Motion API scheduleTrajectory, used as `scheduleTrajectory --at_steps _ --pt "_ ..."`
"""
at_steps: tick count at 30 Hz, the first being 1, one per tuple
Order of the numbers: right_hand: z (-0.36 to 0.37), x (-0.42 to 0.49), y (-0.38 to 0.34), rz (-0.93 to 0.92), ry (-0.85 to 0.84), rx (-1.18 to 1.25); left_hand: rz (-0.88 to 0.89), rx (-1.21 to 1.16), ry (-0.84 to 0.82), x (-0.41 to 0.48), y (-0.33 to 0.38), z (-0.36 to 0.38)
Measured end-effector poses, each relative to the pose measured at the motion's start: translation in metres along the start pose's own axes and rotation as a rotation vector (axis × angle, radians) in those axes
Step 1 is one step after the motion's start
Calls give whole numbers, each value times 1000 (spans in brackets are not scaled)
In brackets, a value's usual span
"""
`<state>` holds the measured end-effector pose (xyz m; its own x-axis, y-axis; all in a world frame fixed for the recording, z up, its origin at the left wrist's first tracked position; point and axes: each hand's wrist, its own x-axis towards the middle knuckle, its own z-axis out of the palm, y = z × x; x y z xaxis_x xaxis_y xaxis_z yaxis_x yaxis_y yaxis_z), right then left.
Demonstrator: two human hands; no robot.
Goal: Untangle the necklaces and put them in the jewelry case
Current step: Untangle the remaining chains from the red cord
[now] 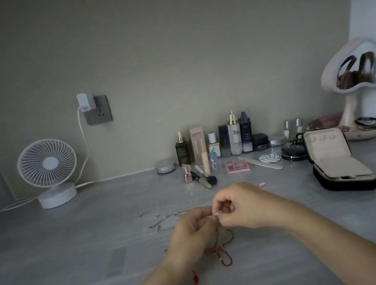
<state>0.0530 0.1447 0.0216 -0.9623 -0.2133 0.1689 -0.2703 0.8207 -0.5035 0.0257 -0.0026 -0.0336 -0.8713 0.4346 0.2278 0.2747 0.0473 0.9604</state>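
Pinching a small metal clasp (216, 213) between curled fingertips, left hand (193, 233) and right hand (242, 205) meet well left of the open jewelry case (329, 153). A red cord necklace (225, 252) trails beneath them and silver chains (164, 218) lie farther left. The case's contents cannot be made out.
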Motion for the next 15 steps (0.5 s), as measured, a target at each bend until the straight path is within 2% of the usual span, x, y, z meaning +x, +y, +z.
scheduleTrajectory --at_steps 3,7,12,15 --pt "-12 -1 -8 4 -3 10 4 -10 19 0 4 -3" --pt "-30 -3 -18 78 -3 232 -1 -77 18 -1 8 -4" --pt "-46 1 -23 143 66 244 -57 -245 33 0 9 -7" --pt "-52 1 -25 169 79 304 -61 -259 32 1 11 -10"
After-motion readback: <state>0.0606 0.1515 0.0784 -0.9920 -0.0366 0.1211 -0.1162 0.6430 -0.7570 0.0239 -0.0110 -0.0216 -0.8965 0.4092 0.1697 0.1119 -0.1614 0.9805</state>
